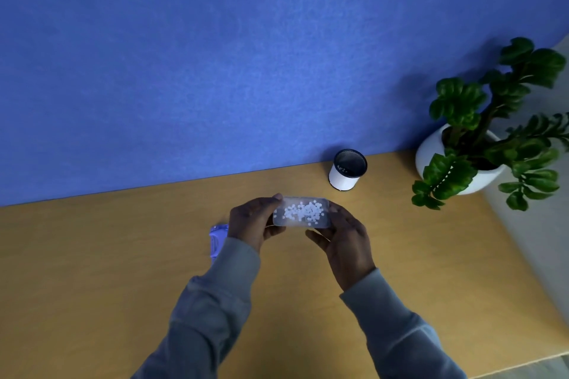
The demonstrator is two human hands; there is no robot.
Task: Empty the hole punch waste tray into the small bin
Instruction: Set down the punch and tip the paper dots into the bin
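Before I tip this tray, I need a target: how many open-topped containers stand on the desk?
2: the small bin by the blue wall, and the white plant pot further right. None seem hidden.

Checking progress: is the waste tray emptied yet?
Not yet. The waste tray, held level between both hands, still holds a heap of white paper dots.

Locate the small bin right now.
In the head view the small bin stands upright on the desk against the blue wall, right of centre, between the waste tray and the potted plant.
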